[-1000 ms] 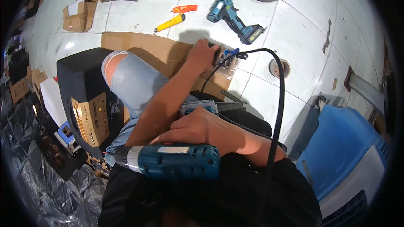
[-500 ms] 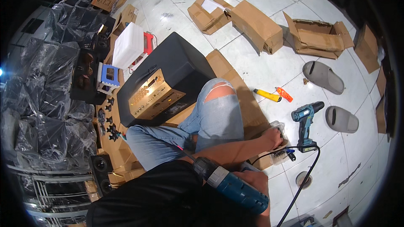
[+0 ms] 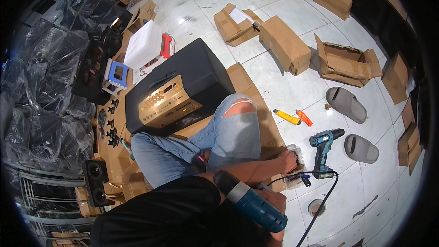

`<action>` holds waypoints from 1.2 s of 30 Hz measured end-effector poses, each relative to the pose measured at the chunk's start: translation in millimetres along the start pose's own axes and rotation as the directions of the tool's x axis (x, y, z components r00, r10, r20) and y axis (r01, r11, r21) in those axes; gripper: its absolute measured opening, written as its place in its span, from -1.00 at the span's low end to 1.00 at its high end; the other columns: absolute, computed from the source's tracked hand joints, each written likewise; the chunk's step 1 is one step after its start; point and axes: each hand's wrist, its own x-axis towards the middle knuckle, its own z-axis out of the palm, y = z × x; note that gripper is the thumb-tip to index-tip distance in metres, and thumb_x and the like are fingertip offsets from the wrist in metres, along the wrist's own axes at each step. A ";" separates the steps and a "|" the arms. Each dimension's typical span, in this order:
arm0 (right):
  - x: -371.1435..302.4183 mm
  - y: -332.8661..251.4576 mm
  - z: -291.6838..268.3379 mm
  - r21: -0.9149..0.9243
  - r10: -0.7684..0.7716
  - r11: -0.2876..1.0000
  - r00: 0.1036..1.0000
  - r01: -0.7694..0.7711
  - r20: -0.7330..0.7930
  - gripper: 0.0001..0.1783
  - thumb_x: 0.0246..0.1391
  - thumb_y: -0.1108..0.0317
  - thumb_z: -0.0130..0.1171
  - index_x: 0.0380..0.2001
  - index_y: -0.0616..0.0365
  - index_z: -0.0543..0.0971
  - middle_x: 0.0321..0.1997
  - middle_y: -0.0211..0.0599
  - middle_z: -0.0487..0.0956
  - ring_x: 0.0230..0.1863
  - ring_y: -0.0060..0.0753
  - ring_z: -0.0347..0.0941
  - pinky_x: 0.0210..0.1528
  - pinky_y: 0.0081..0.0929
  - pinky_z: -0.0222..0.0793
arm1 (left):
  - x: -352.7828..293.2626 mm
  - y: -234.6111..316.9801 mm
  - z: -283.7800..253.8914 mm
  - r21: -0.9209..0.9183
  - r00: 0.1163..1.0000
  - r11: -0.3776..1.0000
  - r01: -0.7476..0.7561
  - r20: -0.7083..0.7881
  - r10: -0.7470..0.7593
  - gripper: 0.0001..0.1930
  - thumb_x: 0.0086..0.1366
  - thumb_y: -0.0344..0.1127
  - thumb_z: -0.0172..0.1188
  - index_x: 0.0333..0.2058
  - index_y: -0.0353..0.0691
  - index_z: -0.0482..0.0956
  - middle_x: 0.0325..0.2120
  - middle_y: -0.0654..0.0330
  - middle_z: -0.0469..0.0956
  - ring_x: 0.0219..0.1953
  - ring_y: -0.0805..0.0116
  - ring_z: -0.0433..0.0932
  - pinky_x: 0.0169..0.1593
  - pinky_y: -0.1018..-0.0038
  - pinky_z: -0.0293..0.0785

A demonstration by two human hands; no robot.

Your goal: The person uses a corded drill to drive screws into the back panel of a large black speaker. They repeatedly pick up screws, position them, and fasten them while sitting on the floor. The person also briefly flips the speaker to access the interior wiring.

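There are two drills: one drill (image 3: pixel 260 208) in the right hand (image 3: pixel 274 198), and a second drill (image 3: pixel 323 148) near the left hand (image 3: pixel 288 161), which is at one clear tray (image 3: pixel 298 184). Beyond the left hand lie two slippers (image 3: pixel 346 105), one yellow cutter (image 3: pixel 287 117) and one orange tool (image 3: pixel 304 118). Well apart from both hands stand one large gold-panelled speaker (image 3: pixel 201 73), one blue-and-white stool (image 3: pixel 120 74) and one white block (image 3: pixel 143 45).

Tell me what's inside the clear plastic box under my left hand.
Small dark pieces show in the clear plastic box, too small to identify. Your left hand covers part of it, so whatever lies beneath the hand cannot be seen.
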 end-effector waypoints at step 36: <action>1.3 25.7 10.4 0.154 -0.272 0.935 0.925 0.320 -0.266 -0.67 0.07 0.25 0.19 -0.13 0.17 0.61 -0.54 -0.23 0.53 -0.50 -0.22 0.53 -0.45 -0.39 0.38 | -0.6 -43.7 -39.2 -0.886 0.985 0.430 0.174 0.149 -0.091 -0.89 0.16 -0.41 0.19 -0.33 -0.25 0.59 -0.48 0.05 0.60 -0.39 0.21 0.58 -0.33 0.40 0.48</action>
